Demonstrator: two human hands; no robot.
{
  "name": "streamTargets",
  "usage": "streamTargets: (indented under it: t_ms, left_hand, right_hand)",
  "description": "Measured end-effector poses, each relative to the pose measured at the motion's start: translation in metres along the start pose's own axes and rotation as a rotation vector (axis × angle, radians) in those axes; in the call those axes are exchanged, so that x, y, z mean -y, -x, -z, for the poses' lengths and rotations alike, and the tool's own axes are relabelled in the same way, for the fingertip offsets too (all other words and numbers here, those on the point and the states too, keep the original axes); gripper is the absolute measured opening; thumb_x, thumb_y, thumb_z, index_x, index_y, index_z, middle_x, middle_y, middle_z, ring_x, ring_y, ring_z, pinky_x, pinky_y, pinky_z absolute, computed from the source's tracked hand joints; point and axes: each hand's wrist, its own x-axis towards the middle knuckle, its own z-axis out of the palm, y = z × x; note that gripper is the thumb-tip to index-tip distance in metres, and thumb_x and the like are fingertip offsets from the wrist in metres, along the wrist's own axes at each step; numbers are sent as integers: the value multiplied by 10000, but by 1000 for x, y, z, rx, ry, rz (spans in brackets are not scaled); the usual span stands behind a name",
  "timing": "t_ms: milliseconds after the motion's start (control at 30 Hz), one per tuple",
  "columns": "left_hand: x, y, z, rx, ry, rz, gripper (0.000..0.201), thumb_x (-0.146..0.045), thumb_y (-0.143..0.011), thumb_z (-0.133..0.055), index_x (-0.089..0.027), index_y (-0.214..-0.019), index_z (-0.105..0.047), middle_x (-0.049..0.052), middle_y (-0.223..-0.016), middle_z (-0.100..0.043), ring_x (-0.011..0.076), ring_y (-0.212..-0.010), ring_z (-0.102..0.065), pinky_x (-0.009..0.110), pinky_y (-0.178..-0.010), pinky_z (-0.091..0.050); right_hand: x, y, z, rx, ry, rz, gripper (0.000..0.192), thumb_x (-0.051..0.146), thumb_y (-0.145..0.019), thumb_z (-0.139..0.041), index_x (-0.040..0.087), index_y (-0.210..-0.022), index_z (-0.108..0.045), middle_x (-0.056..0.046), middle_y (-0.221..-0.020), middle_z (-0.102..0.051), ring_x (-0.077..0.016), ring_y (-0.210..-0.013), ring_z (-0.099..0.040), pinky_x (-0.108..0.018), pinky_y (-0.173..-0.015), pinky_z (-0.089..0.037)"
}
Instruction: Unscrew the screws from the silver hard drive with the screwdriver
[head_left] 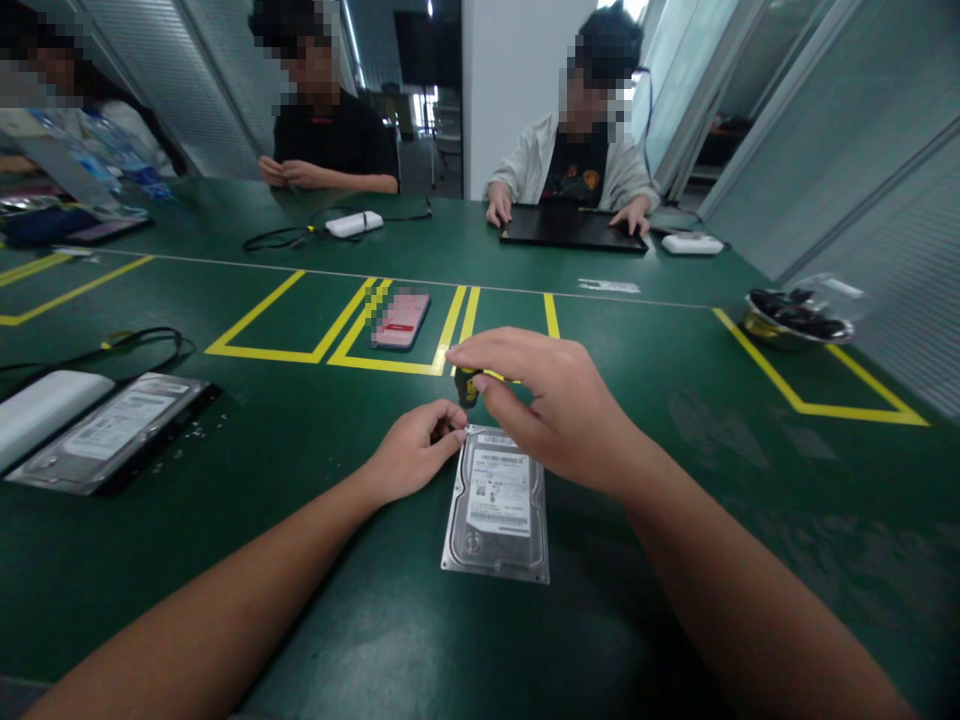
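At frame centre, my left hand (415,447) is pinching the hard drive's (497,503) top corner while my right hand (551,405) is gripping a screwdriver (468,386), probably loosening a corner screw; next needs steady downward turning.

You've got a bare silver hard drive (496,505) lying flat on the green table, label side up, with its white sticker and barcodes facing you and its long side running away from you. Right at its far left corner there's a small screwdriver (467,386) with a black and yellow handle, standing pretty much upright with the tip down by that corner, though the tip itself is hidden.
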Motion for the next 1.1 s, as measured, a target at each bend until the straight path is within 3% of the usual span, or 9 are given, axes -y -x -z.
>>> streamTargets:
  t_ms: [267, 600, 1100]
  left_hand:
    - [0, 0, 1, -14, -51, -4, 154, -321, -892, -561, -172, -909, -596, -9, -806, -623, 152, -700, -542, 278, -654, -405]
    - [-1, 1, 1, 10, -8, 7, 168, -309, -895, -549, -169, -961, -613, -4, -818, -609, 150, -729, -543, 274, -664, -411]
    - [-3, 0, 1, 8, -34, 11, 169, -321, -890, -545, -169, -936, -600, 0, -804, -611, 156, -711, -539, 275, -652, -407]
  right_hand:
    - [0, 1, -2, -7, 88, -37, 195, 196, -895, -608, 121, -1062, -678, -77, -956, -684, -187, -885, -617, -311, -776, -483]
    - [-1, 0, -3, -46, 62, -30, 259, 79, -870, -515, 108, -1059, -691, -104, -1130, -705, -185, -1064, -639, -312, -936, -485]
    - [-2, 2, -3, -33, 32, -25, 197, 120, -899, -515, 139, -1036, -655, -74, -1030, -711, -184, -975, -635, -317, -868, -484]
